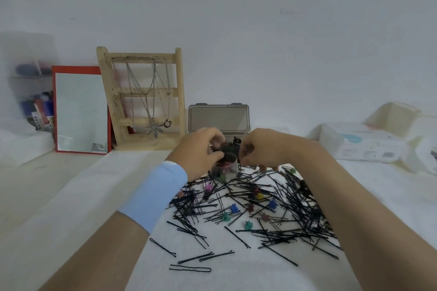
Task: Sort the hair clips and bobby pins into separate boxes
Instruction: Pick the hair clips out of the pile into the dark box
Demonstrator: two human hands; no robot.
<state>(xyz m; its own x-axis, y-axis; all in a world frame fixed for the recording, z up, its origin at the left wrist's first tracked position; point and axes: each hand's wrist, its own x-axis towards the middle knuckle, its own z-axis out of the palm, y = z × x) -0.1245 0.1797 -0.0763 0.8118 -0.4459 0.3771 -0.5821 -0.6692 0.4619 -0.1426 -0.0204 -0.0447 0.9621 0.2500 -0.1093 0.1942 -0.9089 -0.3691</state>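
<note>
Both hands meet at the 12 o'clock edge of the pile. The left hand (201, 151) is curled over the mouth of the small clear jar (224, 170), which already holds several coloured clips. The right hand (262, 149) hangs just at 3 o'clock of the jar, its fingers bent down. Whether either hand pinches something, I cannot tell. The dark box (218, 118) stands open behind them. Many bobby pins (272, 208) and some hair clips (234, 207) lie mixed on the white cloth (94, 196). I judge a clip is being dropped in. The next move needs a fine pinch on one clip among the pins.

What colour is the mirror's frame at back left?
Red. The mirror frame shows best in the head view, which is the only one.
</note>
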